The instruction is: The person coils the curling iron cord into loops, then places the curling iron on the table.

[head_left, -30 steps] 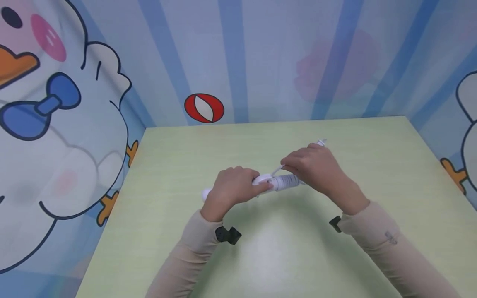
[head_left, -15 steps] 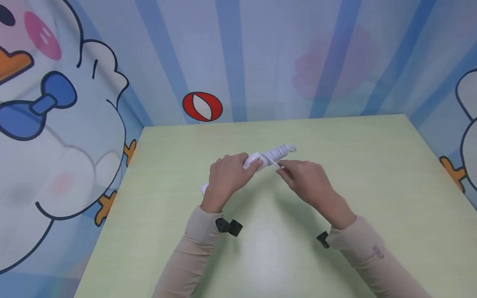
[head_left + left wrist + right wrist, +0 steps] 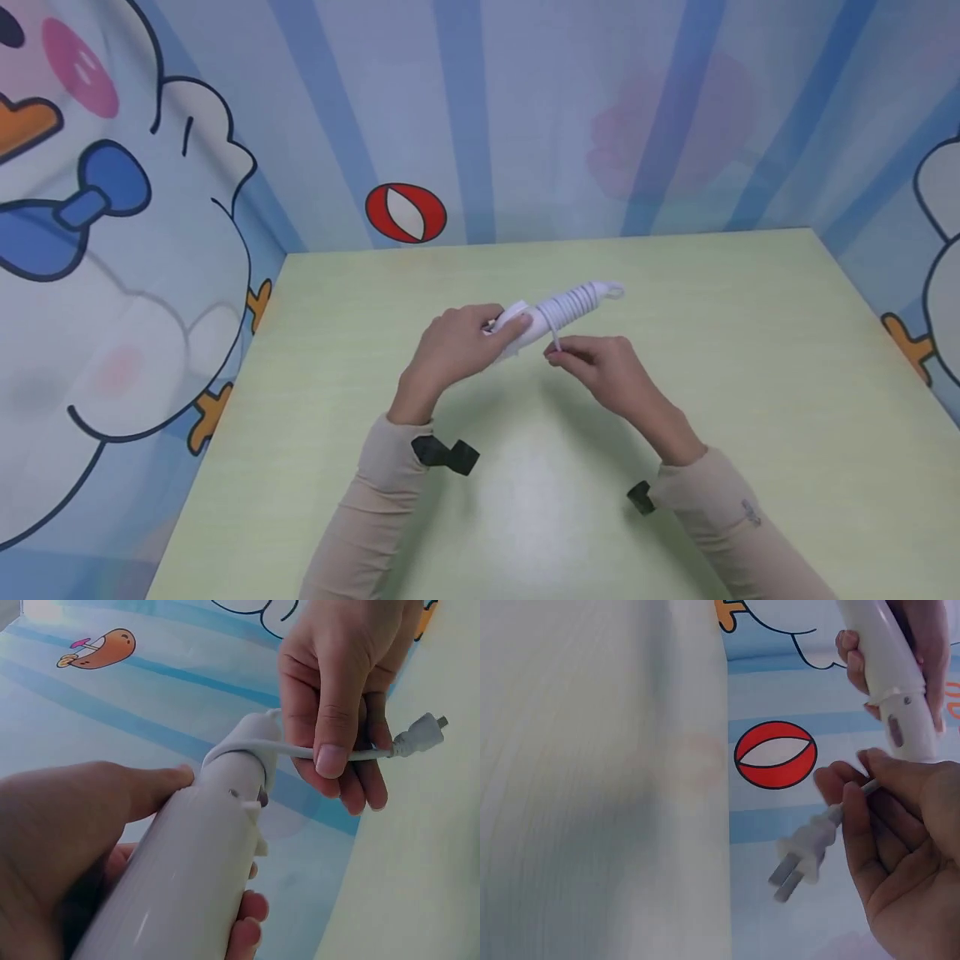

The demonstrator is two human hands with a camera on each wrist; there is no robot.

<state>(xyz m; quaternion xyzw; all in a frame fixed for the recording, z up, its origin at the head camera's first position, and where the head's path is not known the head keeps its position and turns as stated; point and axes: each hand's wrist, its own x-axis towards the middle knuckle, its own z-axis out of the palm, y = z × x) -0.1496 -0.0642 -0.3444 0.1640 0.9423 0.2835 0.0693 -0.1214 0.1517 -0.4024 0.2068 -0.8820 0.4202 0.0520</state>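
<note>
A white wand-shaped electric appliance [image 3: 525,329], seemingly a hair-styling iron, is held up above the table, tilted with its far end to the right. My left hand [image 3: 453,350] grips its thicker body, thumb on top; the fingers curl round the far side in the left wrist view. Several turns of white power cord [image 3: 573,305] lie round the narrow handle, and a small loop of cord sticks out at the tip. My right hand [image 3: 607,371] pinches the cord's free end just below the handle. The two-pin plug [image 3: 802,855] hangs out past its fingers.
Both hands are over a pale yellow-green table [image 3: 360,292]. Behind it stands a blue striped backdrop [image 3: 540,125] with cartoon figures and a red-and-white ball print [image 3: 406,213]. Dark wrist cameras sit at both cuffs.
My right hand has come from beyond the handle's tip down to its near side, bringing the cord over the handle. My left hand has tilted the appliance so its tip points higher.
</note>
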